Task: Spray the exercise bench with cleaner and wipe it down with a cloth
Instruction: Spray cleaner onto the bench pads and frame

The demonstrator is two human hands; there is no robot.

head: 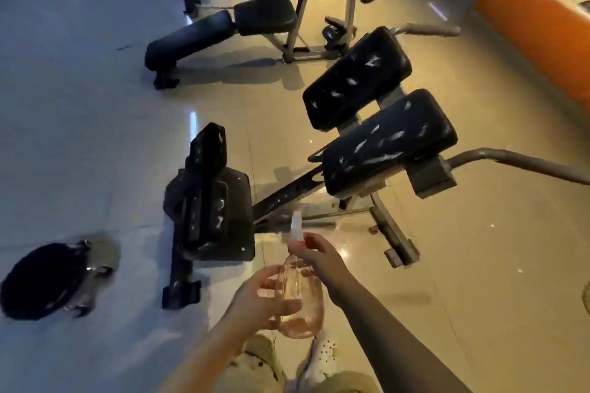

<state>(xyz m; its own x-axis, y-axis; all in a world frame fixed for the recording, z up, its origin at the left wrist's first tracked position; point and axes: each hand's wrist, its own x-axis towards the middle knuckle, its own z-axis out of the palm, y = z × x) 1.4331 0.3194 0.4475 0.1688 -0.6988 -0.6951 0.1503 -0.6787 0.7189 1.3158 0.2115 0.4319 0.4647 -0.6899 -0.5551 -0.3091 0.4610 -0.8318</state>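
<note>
While both bare hands meet low in the head view, they hold a clear plastic spray bottle [300, 293] with a rounded body, pinkish liquid inside and a white nozzle head tipped with red. The left hand [268, 298] cups the bottle's belly, its thumb and fingers curled round the smooth wall. The right hand [321, 254] wraps the neck just under the trigger head, fingers bent round it, so both hands are clamped on the bottle. The nozzle points up and away, toward the black padded exercise bench [388, 142] standing just beyond the hands.

That bench carries two thick rectangular cushions of black vinyl with rounded corners, set side by side on a grey steel frame, and both surfaces are streaked with whitish, smeary marks. A dark perforated steel rail slopes down from the cushions to a black footplate with upright padded ankle rolls [209, 198], flecked with the same white spots. A curved grey tubular handle juts out at the right edge.

Farther back stands a second black upholstered bench [223, 30] with foam rollers on a grey frame. A round black disc-shaped object [48, 281] with metal fittings lies on the glossy, pale tiled floor [79, 105] at the left. An orange wall panel [539, 16] fills the upper right corner. I cannot make out a cloth with certainty.
</note>
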